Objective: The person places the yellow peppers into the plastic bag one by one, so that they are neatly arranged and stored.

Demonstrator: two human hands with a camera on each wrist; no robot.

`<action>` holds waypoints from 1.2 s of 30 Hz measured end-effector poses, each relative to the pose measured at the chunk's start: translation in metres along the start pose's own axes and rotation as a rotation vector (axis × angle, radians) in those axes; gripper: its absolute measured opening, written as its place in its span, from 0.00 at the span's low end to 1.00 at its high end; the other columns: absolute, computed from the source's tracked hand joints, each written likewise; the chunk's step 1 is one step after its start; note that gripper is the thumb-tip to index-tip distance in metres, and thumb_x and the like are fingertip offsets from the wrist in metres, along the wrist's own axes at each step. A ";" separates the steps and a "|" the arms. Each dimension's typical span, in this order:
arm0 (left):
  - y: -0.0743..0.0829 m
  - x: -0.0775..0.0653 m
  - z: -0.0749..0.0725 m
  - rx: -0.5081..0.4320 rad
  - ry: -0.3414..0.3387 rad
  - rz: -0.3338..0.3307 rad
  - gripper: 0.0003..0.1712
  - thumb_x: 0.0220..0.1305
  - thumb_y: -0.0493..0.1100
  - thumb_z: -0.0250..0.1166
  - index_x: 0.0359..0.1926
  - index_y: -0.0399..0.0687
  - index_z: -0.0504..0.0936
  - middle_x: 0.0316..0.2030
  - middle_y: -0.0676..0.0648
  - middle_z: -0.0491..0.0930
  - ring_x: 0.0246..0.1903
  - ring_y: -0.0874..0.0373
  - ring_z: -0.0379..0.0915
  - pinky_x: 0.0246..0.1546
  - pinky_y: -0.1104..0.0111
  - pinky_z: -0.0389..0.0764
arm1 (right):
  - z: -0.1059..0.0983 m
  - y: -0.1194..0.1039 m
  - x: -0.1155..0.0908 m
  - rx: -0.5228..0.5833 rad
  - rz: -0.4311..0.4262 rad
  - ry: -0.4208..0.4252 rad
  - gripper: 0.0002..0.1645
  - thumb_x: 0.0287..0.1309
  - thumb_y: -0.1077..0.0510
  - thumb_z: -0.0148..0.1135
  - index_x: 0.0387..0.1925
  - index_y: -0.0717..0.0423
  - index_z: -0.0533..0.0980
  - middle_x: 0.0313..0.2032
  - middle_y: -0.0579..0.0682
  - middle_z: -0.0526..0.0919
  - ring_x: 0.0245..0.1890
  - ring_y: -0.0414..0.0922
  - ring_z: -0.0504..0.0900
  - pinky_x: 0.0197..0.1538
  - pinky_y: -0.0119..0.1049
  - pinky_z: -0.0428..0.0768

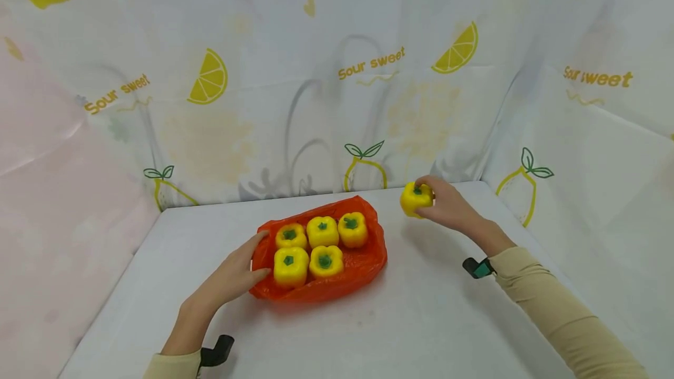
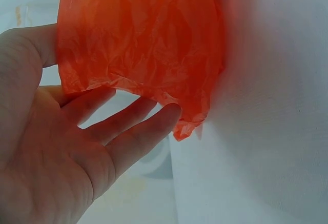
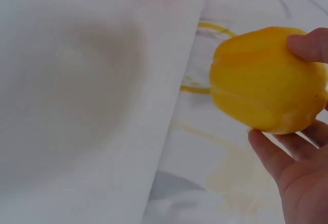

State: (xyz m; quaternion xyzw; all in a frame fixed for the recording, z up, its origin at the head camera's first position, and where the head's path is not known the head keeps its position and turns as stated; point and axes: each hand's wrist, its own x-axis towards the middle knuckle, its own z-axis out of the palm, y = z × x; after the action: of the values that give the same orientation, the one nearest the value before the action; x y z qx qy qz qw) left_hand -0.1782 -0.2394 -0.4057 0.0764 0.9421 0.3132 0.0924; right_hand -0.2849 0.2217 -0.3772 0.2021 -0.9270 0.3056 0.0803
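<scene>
My right hand (image 1: 447,203) grips a yellow bell pepper (image 1: 410,200) with a green stem, above the table's back right part. In the right wrist view the thumb presses one side of the bell pepper (image 3: 261,83) and fingertips touch the other. An opened red plastic bag (image 1: 363,262) lies in the middle of the table, with several yellow bell peppers (image 1: 291,268) inside. At its left end my left hand (image 1: 237,271) holds the rim, thumb and index finger spread. In the left wrist view, the bag (image 2: 138,39) hides some fingertips.
The white table (image 1: 337,338) meets a white patterned cloth (image 1: 295,151) along its back edge. Similar cloth hangs on the left and right sides. A black wrist mount (image 1: 217,351) sits on the left wrist, another (image 1: 476,268) on the right.
</scene>
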 end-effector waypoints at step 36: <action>0.000 -0.001 0.000 -0.003 0.012 0.024 0.45 0.66 0.47 0.63 0.78 0.48 0.50 0.76 0.39 0.56 0.74 0.36 0.53 0.67 0.38 0.66 | 0.034 -0.102 -0.018 0.107 -0.278 -0.189 0.32 0.53 0.55 0.72 0.59 0.50 0.72 0.56 0.45 0.79 0.54 0.43 0.77 0.57 0.40 0.83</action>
State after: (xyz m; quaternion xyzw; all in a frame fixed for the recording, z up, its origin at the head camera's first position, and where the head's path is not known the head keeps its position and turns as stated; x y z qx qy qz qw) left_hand -0.1768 -0.2398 -0.4061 0.0854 0.9412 0.3162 0.0830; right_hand -0.2262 0.1327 -0.3549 0.3602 -0.8759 0.3201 0.0232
